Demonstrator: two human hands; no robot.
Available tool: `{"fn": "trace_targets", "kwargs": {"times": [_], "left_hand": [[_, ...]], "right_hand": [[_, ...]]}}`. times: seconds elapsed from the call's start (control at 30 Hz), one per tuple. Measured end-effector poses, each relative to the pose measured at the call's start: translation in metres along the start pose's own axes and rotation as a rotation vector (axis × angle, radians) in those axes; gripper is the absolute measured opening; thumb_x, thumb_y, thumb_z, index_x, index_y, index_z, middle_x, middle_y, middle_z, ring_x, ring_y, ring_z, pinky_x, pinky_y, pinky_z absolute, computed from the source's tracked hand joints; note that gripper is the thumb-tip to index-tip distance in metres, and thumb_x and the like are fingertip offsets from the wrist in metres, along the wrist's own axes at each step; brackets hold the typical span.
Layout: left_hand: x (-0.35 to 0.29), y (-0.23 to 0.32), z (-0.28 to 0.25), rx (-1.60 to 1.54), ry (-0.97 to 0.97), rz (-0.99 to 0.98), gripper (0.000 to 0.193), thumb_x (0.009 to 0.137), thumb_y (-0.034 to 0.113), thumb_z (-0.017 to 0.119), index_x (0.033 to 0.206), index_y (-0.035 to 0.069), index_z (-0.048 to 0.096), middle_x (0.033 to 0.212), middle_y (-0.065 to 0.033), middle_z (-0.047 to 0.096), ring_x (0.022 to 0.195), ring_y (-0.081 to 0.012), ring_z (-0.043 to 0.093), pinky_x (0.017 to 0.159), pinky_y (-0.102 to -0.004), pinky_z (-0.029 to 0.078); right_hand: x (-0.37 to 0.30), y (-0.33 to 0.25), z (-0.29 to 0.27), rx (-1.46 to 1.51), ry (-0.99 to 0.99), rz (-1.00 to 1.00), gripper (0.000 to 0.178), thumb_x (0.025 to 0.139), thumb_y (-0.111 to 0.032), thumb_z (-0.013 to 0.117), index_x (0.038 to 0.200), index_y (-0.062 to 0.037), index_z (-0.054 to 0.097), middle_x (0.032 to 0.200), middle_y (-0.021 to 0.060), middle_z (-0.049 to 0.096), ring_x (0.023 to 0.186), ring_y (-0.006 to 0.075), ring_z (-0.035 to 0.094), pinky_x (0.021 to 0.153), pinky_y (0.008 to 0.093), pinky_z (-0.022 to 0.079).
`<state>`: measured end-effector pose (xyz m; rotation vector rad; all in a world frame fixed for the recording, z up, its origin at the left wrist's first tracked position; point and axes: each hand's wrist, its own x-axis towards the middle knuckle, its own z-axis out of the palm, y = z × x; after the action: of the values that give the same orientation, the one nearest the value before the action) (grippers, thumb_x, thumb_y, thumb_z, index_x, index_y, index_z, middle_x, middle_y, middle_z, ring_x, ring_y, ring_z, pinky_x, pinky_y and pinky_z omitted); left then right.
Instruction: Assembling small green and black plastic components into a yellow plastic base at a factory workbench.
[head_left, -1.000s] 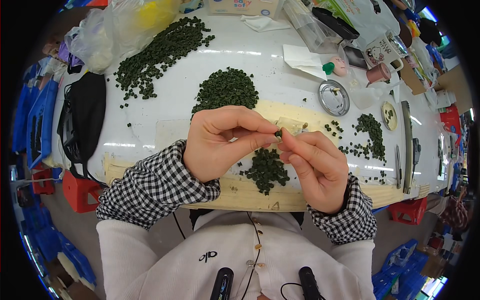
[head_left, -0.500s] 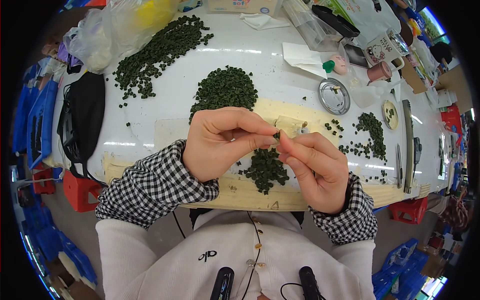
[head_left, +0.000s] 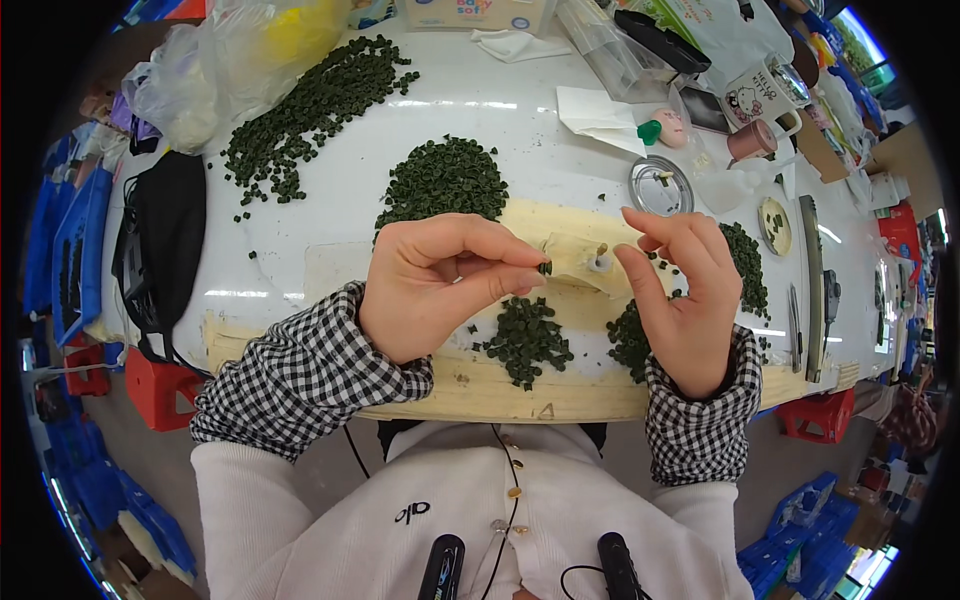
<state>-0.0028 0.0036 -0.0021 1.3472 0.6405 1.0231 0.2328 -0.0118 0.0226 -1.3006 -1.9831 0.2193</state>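
Between thumb and forefinger, my left hand [head_left: 440, 285] pinches a small dark green piece [head_left: 545, 268]. My right hand [head_left: 690, 295] is raised to the right of it, thumb and fingers apart, with nothing seen in it. Between the hands sits a small block wrapped in yellowish tape [head_left: 577, 260], with a short brownish peg [head_left: 602, 250] standing up at its right end. Small green parts form a pile [head_left: 526, 342] just in front, and another pile [head_left: 627, 345] lies partly hidden by my right hand. Beyond my left hand is a larger heap [head_left: 445, 178].
More green parts spread at the far left [head_left: 310, 115] and the right [head_left: 742, 265]. A round metal lid [head_left: 661, 186], a shallow dish [head_left: 775, 226], tweezers [head_left: 795, 325] and a mug [head_left: 757, 100] stand rightward. A black bag [head_left: 168, 245] lies left.
My right hand has let go of the small green piece, moved right and spread its fingers. The left hand keeps its pinch almost in place. The block and the pile beneath my right hand show more.
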Motion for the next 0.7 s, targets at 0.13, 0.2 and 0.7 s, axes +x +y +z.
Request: {"fn": "trace_targets", "kwargs": {"times": [0.13,0.2,0.7], "left_hand": [[0.000,-0.002,-0.001,0.016,-0.013,-0.009,0.016,0.085,-0.011,0.061,0.099,-0.005,0.064,0.100,-0.0168,0.066,0.089,-0.0197,0.067,0.081,-0.0297,0.057],[0.000,-0.002,-0.001,0.011,-0.015,-0.010,0.016,0.085,-0.011,0.061,0.099,-0.005,0.064,0.100,-0.0167,0.066,0.089,-0.0197,0.067,0.081,-0.0295,0.057],[-0.002,-0.003,0.005,-0.032,-0.116,-0.153,0.017,0.084,-0.012,0.062,0.099,-0.005,0.066,0.099,-0.0148,0.066,0.092,-0.0178,0.066,0.082,-0.0269,0.054]], "right_hand": [[0.004,0.003,0.010,-0.011,-0.050,-0.041,0.014,0.076,-0.004,0.072,0.088,-0.0023,0.067,0.077,0.0079,0.056,0.072,0.0241,0.053,0.064,0.0325,0.043],[0.003,0.002,0.010,0.016,-0.037,-0.022,0.011,0.076,-0.004,0.072,0.084,-0.0027,0.066,0.075,0.0084,0.056,0.071,0.0252,0.053,0.064,0.0329,0.043],[-0.008,-0.017,0.015,0.797,-0.008,0.038,0.015,0.098,-0.011,0.052,0.098,0.0037,0.050,0.087,0.0084,0.062,0.084,0.0137,0.066,0.075,0.0240,0.052]]}}
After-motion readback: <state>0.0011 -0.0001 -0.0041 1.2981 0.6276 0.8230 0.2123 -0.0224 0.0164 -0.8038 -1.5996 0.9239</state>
